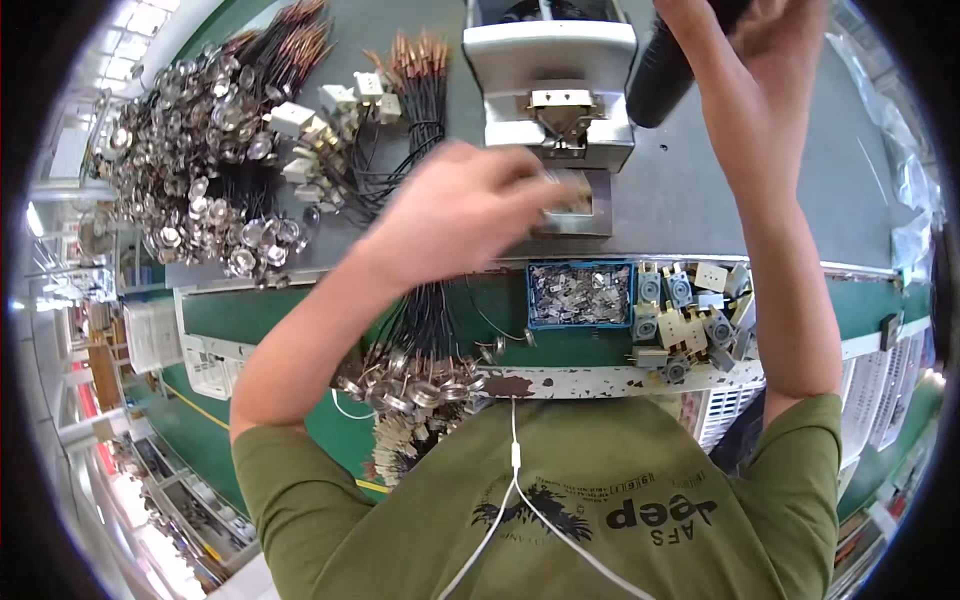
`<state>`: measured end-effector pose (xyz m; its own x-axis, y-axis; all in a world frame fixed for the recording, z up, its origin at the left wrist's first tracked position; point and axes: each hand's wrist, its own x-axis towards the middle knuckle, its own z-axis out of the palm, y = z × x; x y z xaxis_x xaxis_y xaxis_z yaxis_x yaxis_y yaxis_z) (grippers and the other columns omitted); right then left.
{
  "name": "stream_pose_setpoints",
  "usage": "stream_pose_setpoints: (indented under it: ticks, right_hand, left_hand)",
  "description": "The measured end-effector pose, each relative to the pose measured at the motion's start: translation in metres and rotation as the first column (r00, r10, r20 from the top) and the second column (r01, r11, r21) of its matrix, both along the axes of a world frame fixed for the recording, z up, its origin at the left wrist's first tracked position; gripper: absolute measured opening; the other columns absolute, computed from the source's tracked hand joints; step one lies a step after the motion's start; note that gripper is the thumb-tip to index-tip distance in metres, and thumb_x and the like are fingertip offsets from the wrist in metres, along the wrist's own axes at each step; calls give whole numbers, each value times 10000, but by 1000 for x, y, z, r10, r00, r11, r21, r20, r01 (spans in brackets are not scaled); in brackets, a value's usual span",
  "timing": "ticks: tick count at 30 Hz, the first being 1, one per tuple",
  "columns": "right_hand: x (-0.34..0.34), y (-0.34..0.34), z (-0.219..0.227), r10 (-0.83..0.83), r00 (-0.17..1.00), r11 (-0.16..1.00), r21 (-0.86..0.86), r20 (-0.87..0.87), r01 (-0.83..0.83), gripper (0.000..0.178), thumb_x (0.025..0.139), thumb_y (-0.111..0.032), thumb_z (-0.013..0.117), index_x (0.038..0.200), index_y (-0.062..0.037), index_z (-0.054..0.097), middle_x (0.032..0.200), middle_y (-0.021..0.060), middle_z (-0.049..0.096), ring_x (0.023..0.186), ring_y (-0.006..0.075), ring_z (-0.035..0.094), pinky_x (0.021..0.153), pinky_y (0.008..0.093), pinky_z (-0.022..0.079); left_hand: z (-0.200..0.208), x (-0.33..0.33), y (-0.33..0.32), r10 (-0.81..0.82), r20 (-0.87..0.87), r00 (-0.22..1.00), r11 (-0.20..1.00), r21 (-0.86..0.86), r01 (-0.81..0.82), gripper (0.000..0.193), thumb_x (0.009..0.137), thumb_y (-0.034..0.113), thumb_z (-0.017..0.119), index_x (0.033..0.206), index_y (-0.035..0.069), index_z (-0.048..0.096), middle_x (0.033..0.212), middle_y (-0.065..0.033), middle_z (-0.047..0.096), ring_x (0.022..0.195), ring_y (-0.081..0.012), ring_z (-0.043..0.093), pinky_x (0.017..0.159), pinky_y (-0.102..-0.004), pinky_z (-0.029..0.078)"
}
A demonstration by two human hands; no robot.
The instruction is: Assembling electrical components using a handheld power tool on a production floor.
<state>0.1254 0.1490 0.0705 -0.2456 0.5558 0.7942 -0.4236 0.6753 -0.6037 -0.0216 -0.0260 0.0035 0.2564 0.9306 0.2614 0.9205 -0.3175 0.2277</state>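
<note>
My left hand [460, 212] reaches over the bench with its thumb and fingertips drawn together. They are smeared by motion, and whatever lies between them is too blurred to name. The fingertips are over a small metal block [590, 212] in front of a grey metal press-like machine [548, 60], which has a metal fixture [562, 115] on its front. At the upper right, my right hand [765, 35] is wrapped around a thick black cylinder [662, 78] beside the machine. The picture's upper edge cuts off part of its fingers.
Metal-capped black wires [205, 150] lie heaped at the left, beside white connector blocks [315, 135] and a copper-ended wire bundle [420, 90]. Wires with round metal ends [425, 375] hang near me. A blue tray [580, 325] of small metal parts adjoins square white-and-grey parts [690, 320].
</note>
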Motion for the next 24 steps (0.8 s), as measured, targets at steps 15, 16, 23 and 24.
stream_pose_setpoints:
  ticks: [15,16,23,24]
  right_hand:
    - [95,-49,-72,148,830,957,133,537,-257,534,891,123,629,1402,-13,558,1263,182,648,1067,268,653,868,354,527]
    - [100,-50,-74,138,825,959,136,548,-250,534,891,123,629,1402,-13,558,1263,182,648,1067,268,653,868,354,527]
    - [133,-67,-79,196,671,960,0,715,-280,393,850,42,710,1225,-79,701,1059,98,692,926,307,675,771,395,551]
    - [140,-66,-80,177,656,968,-7,734,-253,393,850,42,710,1225,-79,701,1059,98,692,926,307,675,771,395,551]
  left_hand:
    - [-20,-42,22,278,-732,623,871,-81,-484,227,787,236,702,956,108,782,1145,-95,676,1152,-264,594,955,-419,456]
    - [-24,-39,24,277,-722,634,876,-82,-475,227,787,236,702,956,108,782,1145,-95,676,1152,-264,594,955,-419,456]
    - [-35,-56,25,330,-758,563,910,97,-403,201,739,172,680,889,67,764,1223,-88,651,1156,-253,577,893,-393,468]
    - [-33,-57,25,328,-730,600,914,84,-398,234,740,156,672,925,41,756,1228,-106,649,1170,-262,584,903,-401,474]
